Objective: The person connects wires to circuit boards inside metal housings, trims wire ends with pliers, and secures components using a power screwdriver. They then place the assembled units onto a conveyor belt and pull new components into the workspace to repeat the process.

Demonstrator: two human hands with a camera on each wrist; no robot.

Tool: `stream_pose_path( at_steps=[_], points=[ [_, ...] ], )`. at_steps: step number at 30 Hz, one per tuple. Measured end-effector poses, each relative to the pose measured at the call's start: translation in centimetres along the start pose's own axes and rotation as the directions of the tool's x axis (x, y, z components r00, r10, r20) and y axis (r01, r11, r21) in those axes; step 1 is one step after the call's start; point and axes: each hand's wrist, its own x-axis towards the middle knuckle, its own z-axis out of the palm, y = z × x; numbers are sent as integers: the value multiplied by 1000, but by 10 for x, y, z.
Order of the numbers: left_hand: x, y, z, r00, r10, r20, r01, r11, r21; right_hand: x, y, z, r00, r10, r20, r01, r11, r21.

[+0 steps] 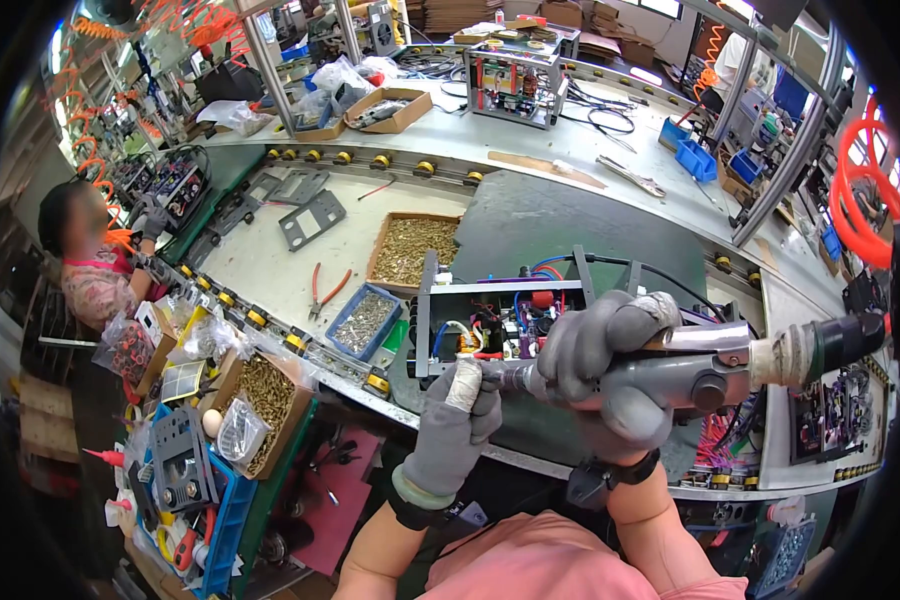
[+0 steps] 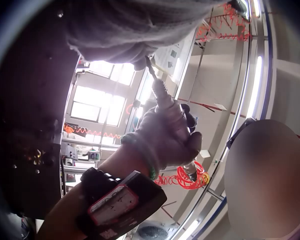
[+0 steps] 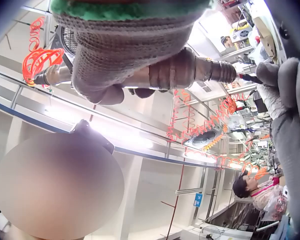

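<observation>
My gloved right hand [image 1: 610, 365] grips a grey pneumatic screwdriver [image 1: 715, 375], which lies roughly level with its tip towards the left. In the right wrist view the fingers of the right hand [image 3: 120, 60] wrap the driver's body [image 3: 175, 70]. My gloved left hand [image 1: 452, 425], its finger and thumb taped, pinches the thin bit end of the driver, in front of an open black metal chassis [image 1: 500, 288] with wires and circuit parts inside. The left wrist view shows the bit [image 2: 151, 67] running up to the left hand [image 2: 135, 30]. What lies between those fingertips is hidden.
Beyond the chassis stand a cardboard box of brass-coloured screws [image 1: 415, 250] and a blue tray of silver screws [image 1: 366, 322]. Red-handled pliers [image 1: 328, 290] and grey plates [image 1: 313, 220] lie on the bench. Another person [image 1: 100, 260] sits at the left. A roller conveyor [image 1: 370, 160] runs behind.
</observation>
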Motion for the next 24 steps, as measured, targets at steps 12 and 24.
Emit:
stream_pose_path(
  at_steps=[12, 24],
  points=[
    [7, 15, -3, 953, 117, -278, -154, 982, -114, 10, 41, 4, 996, 45, -81, -40, 997, 70],
    [3, 25, -26, 959, 116, -258, -146, 984, -100, 26, 54, 12, 973, 216, 79, -225, 965, 132]
  ],
)
